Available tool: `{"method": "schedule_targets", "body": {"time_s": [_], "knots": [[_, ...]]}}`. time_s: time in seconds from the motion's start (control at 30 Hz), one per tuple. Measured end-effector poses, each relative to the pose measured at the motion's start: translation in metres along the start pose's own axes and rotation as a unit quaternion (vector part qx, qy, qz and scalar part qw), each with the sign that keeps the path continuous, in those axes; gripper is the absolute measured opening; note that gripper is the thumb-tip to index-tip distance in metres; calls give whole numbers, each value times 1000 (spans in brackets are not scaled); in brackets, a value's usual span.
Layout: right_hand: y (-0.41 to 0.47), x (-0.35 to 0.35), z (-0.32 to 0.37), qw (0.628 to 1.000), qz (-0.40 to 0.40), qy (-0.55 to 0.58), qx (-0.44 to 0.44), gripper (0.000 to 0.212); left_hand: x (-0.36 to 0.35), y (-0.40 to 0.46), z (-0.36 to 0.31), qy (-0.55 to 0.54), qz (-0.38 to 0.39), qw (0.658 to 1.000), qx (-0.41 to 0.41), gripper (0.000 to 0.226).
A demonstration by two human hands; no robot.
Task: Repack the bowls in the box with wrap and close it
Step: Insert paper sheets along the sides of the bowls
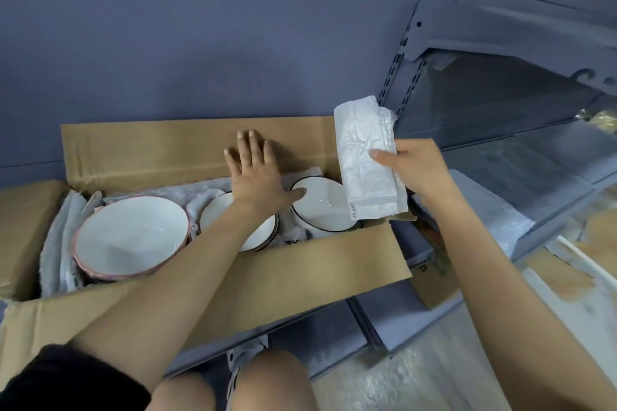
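1. Sitting open on a low shelf, the cardboard box (290,264) lies with its long axis left to right across the view; its rear flap stands upright against the blue wall and its front flap folds out toward the person. Closing is not yet begun.
2. Lining the box's floor and ends, white foam wrap (60,237) is already down, so the padding underneath looks done.
3. Resting mouth-up at the left end, the pink-rimmed bowl (133,237) is the biggest; it seems to top a stack, though I cannot tell how many sit below.
4. Sitting mouth-up in a row toward the right are two dark-rimmed bowls, the middle bowl (218,215) and the right bowl (320,203). All three are in the box but bare on top, so I judge covering remains.
5. Held above the box's right end, the folded wrap sheet (365,157) stands nearly upright, long axis top to bottom, a barcode label near its lower edge.
6. The right hand (414,167) pinches this sheet, thumb across its front.
7. The left hand (257,173) is spread flat, fingers straight, over the box's rear edge, thumb by the right bowl's rim.
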State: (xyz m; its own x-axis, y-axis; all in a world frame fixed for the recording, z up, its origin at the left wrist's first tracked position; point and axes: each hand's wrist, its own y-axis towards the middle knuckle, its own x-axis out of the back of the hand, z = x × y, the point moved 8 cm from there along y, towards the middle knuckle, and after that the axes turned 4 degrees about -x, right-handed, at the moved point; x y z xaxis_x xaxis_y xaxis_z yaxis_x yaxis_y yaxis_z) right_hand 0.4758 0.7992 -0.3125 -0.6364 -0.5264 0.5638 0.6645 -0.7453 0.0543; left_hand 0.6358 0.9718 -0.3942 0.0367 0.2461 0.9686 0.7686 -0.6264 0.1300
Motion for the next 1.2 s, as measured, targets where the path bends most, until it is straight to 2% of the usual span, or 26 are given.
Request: {"method": "schedule_targets", "body": {"time_s": [0.1,0.23,0.43,0.73,0.93,1.1,1.17,1.2], "knots": [[11,0,-9,999,-13,-32,-10,26,-6,9,1,50,4,999,8,126],[26,3,-13,991,-34,-132,1,37,-14,16,1,72,-10,997,10,135],[34,-4,-7,970,-23,-242,16,33,-20,17,11,67,-23,997,-8,128],[32,-20,2,932,3,-362,37,26,-19,10,16,74,10,997,-23,121],[35,-31,8,912,15,-407,47,25,-19,9,15,67,21,997,-26,122],[37,-39,8,916,39,-399,22,26,-19,8,17,62,21,997,-31,122],[37,-41,7,916,50,-398,14,15,-19,9,17,61,21,997,-31,124],[37,-40,6,917,52,-395,8,18,-19,9,16,62,21,997,-32,124]]}}
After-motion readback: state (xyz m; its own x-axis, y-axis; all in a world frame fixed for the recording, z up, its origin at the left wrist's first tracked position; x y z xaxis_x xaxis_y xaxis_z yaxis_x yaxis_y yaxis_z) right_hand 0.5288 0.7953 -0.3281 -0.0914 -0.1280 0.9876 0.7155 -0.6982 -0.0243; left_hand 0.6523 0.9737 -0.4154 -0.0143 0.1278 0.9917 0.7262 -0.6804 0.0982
